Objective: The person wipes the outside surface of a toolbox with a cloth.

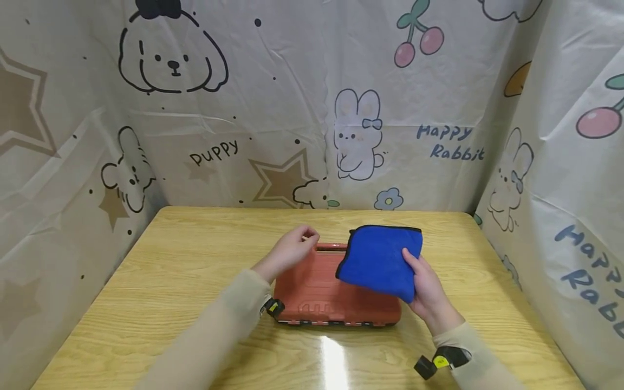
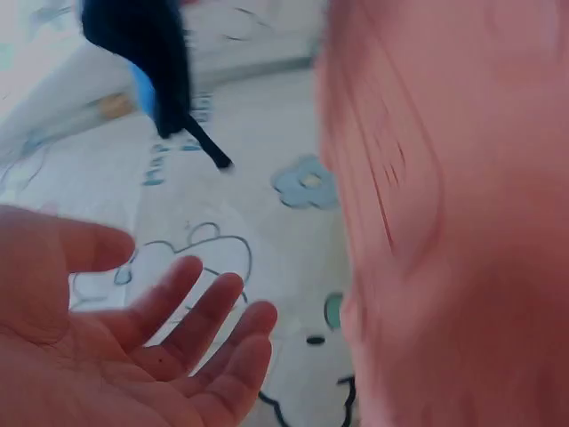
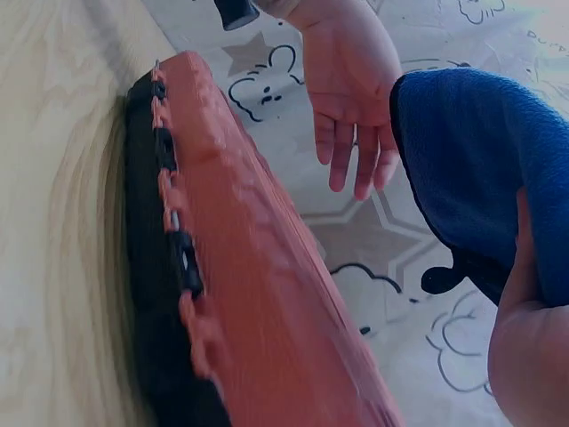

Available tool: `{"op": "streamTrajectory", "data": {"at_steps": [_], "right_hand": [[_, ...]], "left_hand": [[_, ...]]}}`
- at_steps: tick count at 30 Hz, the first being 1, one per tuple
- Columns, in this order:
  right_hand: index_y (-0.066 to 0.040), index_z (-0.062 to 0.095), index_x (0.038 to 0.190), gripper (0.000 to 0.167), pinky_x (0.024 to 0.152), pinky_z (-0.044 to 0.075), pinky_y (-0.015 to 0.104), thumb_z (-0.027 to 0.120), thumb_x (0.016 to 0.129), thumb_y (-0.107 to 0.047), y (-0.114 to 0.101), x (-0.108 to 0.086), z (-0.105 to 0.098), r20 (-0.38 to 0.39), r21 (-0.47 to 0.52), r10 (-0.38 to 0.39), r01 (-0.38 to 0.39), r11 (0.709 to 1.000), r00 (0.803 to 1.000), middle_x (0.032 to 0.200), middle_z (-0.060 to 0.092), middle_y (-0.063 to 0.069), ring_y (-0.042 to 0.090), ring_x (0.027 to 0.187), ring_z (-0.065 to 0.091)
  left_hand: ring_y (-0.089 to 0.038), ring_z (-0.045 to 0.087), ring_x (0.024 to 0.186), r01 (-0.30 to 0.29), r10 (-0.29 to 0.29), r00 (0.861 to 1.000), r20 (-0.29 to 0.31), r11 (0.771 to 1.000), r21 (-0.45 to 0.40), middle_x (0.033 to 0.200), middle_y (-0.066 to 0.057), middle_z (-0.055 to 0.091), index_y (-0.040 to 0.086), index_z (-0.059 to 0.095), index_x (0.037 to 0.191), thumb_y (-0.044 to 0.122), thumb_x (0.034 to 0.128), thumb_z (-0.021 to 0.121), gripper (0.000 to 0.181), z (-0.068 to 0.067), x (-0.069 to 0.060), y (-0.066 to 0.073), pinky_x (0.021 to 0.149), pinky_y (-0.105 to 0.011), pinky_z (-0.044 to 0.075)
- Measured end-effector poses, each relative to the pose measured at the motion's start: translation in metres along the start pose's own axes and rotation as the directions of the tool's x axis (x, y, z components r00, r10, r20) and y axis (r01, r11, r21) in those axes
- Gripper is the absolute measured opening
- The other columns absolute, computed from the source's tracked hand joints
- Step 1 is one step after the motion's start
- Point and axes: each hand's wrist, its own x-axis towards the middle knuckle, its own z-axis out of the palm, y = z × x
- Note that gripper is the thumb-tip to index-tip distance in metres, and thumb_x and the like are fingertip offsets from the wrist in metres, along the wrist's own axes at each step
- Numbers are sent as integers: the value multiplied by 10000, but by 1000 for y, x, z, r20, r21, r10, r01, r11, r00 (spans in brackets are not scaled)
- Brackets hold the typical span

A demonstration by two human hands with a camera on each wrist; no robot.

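Note:
A folded blue cloth with black edging is held up by my right hand, the thumb lying on its near face. Behind and below it, a closed red case with a black lower half lies on the table. My left hand hovers over the case's far left corner, holding nothing. In the left wrist view its fingers are loosely bent and apart from both case and cloth. The right wrist view shows the cloth with a small loop at its edge, above the case and its latches.
The wooden table bears the case near its middle. A printed fabric curtain stands behind the table and along both sides. A black strap with a small camera sits on the right wrist, and another on the left.

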Motion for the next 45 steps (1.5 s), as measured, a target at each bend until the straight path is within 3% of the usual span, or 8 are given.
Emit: {"op": "streamTrajectory", "data": {"at_steps": [2, 7, 16, 20, 24, 35, 39, 45], "right_hand": [[-274, 327, 1435, 358, 877, 565, 222, 397, 1113, -414, -2, -5, -7, -10, 3, -6, 6, 1000, 1000, 1197, 668, -163, 9, 1052, 656], [-287, 322, 1433, 352, 916, 550, 208, 398, 1112, -410, 0, -14, -20, -43, 6, -8, 8, 1000, 999, 1226, 656, -193, -11, 1095, 638], [-247, 315, 1416, 328, 923, 555, 207, 377, 1122, -378, 7, -24, -33, -36, 24, -29, 30, 999, 999, 1209, 671, -186, -9, 1094, 653], [-230, 314, 1420, 332, 915, 560, 213, 375, 1125, -368, 9, -25, -35, -27, 22, -33, 34, 999, 999, 1210, 677, -173, 3, 1090, 659], [-199, 298, 1435, 352, 907, 569, 226, 363, 1128, -359, 11, -26, -35, -1, 28, -40, 40, 999, 999, 1206, 684, -154, 19, 1083, 668], [-244, 451, 1374, 270, 905, 583, 249, 346, 1136, -318, 13, -30, -40, 57, 70, -88, 84, 994, 994, 1217, 704, -112, 52, 1089, 690], [-265, 491, 1353, 269, 912, 583, 255, 335, 1139, -310, 14, -31, -42, 83, 80, -93, 86, 993, 992, 1228, 708, -109, 54, 1101, 692], [-269, 497, 1352, 272, 897, 586, 247, 347, 1135, -337, 12, -31, -43, 79, 74, -68, 62, 995, 995, 1211, 712, -106, 49, 1077, 697]], "left_hand": [[-275, 628, 1108, -53, 49, 999, 23, 982, 183, 1211, -121, 667, 82, 662, 1191, 270, 1070, 557, 247, 1, 8, 2, 986, -466, 518], [-282, 631, 1178, -155, 117, 987, 110, 871, 467, 1278, -125, 655, 64, 657, 1207, 276, 1055, 592, 268, 2, 28, 1, 1036, -452, 510], [-271, 682, 1109, -207, 86, 975, 203, 672, 711, 1194, -110, 708, 47, 669, 1222, 291, 1028, 644, 312, 10, 49, -1, 986, -428, 545], [-259, 695, 1064, -218, 47, 970, 240, 611, 761, 1140, -103, 723, 58, 685, 1179, 312, 1035, 631, 297, 19, 54, 0, 951, -422, 562], [-257, 699, 1070, -216, 20, 967, 254, 590, 778, 1126, -100, 729, 63, 694, 1147, 327, 1043, 617, 293, 24, 56, 2, 944, -427, 566], [-223, 701, 1035, -206, -54, 951, 304, 619, 758, 1108, -72, 743, 91, 706, 1035, 323, 1078, 550, 283, 36, 74, -3, 925, -418, 566], [-214, 710, 959, -235, -35, 948, 317, 595, 768, 1027, -58, 749, 86, 713, 975, 298, 1048, 615, 244, 42, 87, -11, 863, -399, 585], [-186, 696, 958, -211, -71, 950, 304, 575, 791, 1066, -56, 755, 90, 740, 1015, 215, 1037, 621, 174, 44, 86, -2, 886, -377, 584]]}}
